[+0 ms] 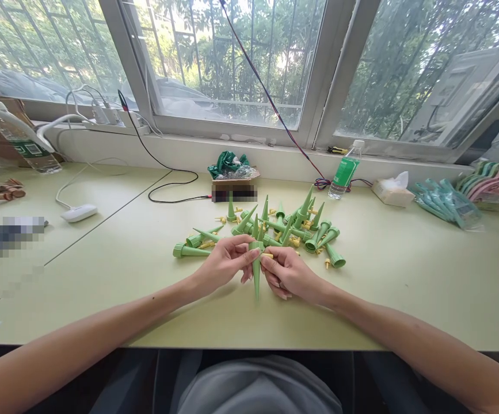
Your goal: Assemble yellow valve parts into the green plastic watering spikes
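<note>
My left hand (232, 261) is closed around the wide collar of a green plastic watering spike (256, 276), whose tip points down toward the table. My right hand (290, 270) pinches a small yellow nozzle (267, 255) against the side of that collar. Whether the nozzle sits in a hole there is hidden by my fingers. Just beyond both hands lies a loose pile of similar green spikes (305, 208), some upright on their caps and some on their sides. Small yellow nozzles are scattered among them, one standing apart (327, 263) at the right.
Behind the pile is a small cardboard box (249, 175) with green plastic wrapping. A water bottle (344, 172), a tissue box (392, 191) and bagged hangers (450, 204) stand to the right. A white mouse (79, 213) and a black cable (167, 199) lie to the left.
</note>
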Motion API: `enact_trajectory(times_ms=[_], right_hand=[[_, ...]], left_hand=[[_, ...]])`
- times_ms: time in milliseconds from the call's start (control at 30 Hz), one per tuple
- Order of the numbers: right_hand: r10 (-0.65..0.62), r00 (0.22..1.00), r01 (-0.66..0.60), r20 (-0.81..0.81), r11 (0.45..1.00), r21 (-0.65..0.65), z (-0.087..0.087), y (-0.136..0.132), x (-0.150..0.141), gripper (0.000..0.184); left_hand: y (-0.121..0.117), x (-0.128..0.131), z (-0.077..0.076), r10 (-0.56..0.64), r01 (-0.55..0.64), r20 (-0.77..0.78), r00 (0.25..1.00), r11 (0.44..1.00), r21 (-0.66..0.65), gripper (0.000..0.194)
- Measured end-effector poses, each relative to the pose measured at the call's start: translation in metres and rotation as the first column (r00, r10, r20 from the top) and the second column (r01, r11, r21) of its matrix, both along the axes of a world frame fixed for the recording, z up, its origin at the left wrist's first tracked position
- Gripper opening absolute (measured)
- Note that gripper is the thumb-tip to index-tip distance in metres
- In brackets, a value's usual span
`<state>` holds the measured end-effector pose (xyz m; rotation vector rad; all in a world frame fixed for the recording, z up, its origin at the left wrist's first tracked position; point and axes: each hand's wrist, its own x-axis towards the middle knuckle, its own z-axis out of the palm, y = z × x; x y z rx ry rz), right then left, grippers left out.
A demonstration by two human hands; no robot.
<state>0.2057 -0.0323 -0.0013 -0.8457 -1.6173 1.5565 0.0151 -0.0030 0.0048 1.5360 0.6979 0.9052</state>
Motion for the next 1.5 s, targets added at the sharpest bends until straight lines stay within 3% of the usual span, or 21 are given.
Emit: enact_trajectory(times_ms=[367,533,667,867,1000,1300,1500], right_hand=[[-0.041,0.999,0.041,-0.015,0.999,-0.007,-0.003,0.002,-0.002,0.041],[-0.069,0.998,0.069,-0.013,0.998,0.009,-0.002,0.003,-0.001,0.039],[-0.130,0.991,0.128,0.015,0.985,0.115,-0.004,0.005,0.001,0.034],[-0.290,0.948,0.214,0.134,0.887,0.409,-0.006,0.005,0.006,0.030],[-0.341,0.918,0.182,0.204,0.817,0.548,-0.007,0.006,0.008,0.027],[-0.314,0.923,0.122,0.222,0.788,0.603,-0.012,0.005,0.009,0.025],[-0.334,0.910,0.094,0.246,0.745,0.660,-0.013,0.004,0.008,0.025]], left_hand=[[0.007,-0.002,-0.006,-0.079,0.078,0.020,0.997,0.997,0.028,0.027],[0.007,0.000,-0.005,-0.023,0.020,0.044,0.999,0.997,0.073,0.026],[0.005,0.000,0.001,0.028,-0.032,0.057,0.998,0.998,0.063,0.028],[0.005,-0.001,0.004,-0.023,0.021,0.061,0.998,0.999,0.036,0.024],[0.008,-0.003,0.000,-0.059,0.060,0.066,0.996,0.998,-0.006,0.023],[0.012,-0.004,-0.011,-0.164,0.195,0.190,0.968,0.968,-0.155,0.023],[0.010,-0.005,-0.010,-0.171,0.203,0.194,0.966,0.966,-0.160,0.023]])
